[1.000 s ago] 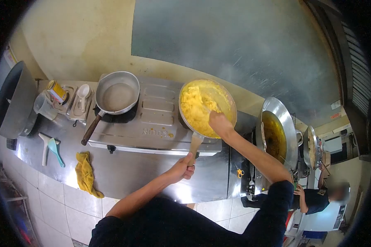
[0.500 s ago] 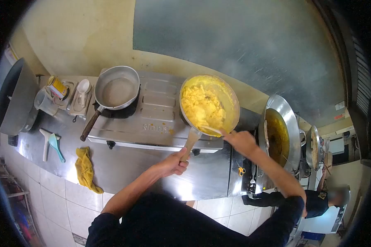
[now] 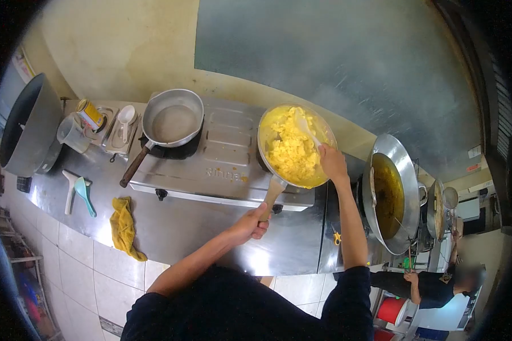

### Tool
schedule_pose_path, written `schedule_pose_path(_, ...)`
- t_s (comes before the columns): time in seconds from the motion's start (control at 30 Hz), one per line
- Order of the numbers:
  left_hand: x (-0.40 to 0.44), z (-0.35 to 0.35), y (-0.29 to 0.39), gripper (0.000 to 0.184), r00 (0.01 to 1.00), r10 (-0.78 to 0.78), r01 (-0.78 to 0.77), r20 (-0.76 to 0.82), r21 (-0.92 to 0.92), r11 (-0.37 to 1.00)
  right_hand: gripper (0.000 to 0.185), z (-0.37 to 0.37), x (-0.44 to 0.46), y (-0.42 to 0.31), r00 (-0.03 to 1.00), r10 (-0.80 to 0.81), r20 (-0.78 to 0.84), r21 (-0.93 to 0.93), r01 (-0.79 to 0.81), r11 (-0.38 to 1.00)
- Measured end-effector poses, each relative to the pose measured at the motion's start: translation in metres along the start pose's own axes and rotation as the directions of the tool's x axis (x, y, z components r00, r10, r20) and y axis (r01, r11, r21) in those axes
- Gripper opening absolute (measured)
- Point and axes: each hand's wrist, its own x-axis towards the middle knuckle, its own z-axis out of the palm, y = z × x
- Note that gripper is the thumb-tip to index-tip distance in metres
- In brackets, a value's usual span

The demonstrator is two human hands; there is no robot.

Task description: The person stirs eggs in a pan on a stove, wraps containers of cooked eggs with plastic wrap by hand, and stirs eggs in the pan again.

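Note:
My left hand (image 3: 250, 223) is wrapped round the pale handle of a frying pan (image 3: 327, 122), which sits over the right burner of the gas stove (image 3: 222, 149). Yellow scrambled eggs (image 3: 290, 149) lie in the pan in soft clumps. A pale spatula (image 3: 307, 128) is gripped in my right hand (image 3: 332, 162) at the pan's right rim, its blade resting among the eggs near the far side. On the left burner stands a grey saucepan (image 3: 174, 119) with a dark handle, untouched by either hand.
A yellow cloth (image 3: 123, 227) hangs over the counter's front edge, near a turquoise spatula (image 3: 85, 196). To the right stands a large wok (image 3: 411, 187) of brownish liquid, with orange-handled scissors (image 3: 337, 237) nearby. A co-worker (image 3: 438, 286) is at the far right.
My right hand has moved up and right, carrying the spatula's blade from the pan's near side to its far side. The eggs have shifted. The view has swung slightly left.

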Motion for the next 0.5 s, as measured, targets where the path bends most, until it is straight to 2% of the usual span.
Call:
schedule_pose_path(0.07,0.002,-0.001,0.001,0.046,1.0,-0.009,0.009,0.009,0.007,1.0,0.032,-0.017,-0.001,-0.018,0.989,0.14,0.042,-0.266,-0.124,0.956)
schedule_pose_path(0.1,0.001,-0.001,0.003,0.047,1.0,-0.023,0.023,-0.015,0.007,1.0,0.032,-0.006,-0.001,-0.01,0.988,0.15,0.042,-0.266,-0.134,0.955)
schedule_pose_path(0.17,0.001,-0.003,0.008,0.048,0.998,-0.039,0.039,-0.039,0.01,0.999,0.031,0.018,0.0,-0.003,0.996,0.046,0.075,-0.551,0.003,0.835)
schedule_pose_path(0.2,0.001,-0.003,0.01,0.048,0.999,-0.037,0.037,-0.032,0.004,0.999,0.031,0.016,-0.006,-0.004,0.996,0.051,0.075,-0.549,-0.002,0.836)
schedule_pose_path(0.23,0.0,-0.004,0.011,0.049,0.999,-0.035,0.034,-0.024,-0.005,0.999,0.029,0.013,-0.017,-0.003,0.988,0.027,0.153,-0.564,0.065,0.823)
schedule_pose_path(0.27,-0.001,-0.004,0.011,0.049,0.999,-0.038,0.038,-0.021,-0.005,0.999,0.027,-0.002,-0.027,-0.011,0.973,0.006,0.23,-0.574,0.13,0.809)
schedule_pose_path(0.3,-0.002,-0.005,0.012,0.05,0.999,-0.047,0.047,-0.017,-0.004,0.999,0.027,-0.034,-0.034,-0.025,0.974,0.007,0.228,-0.578,0.13,0.806)
schedule_pose_path(0.37,-0.002,-0.004,0.014,0.05,0.998,-0.058,0.058,-0.007,-0.007,0.998,0.028,-0.094,-0.049,-0.051,0.893,-0.145,0.426,-0.537,0.378,0.754)
schedule_pose_path(0.5,-0.001,0.0,0.014,0.048,0.997,-0.075,0.075,0.016,0.007,0.997,0.024,-0.041,-0.08,-0.065,0.896,-0.081,0.436,-0.519,0.324,0.791)
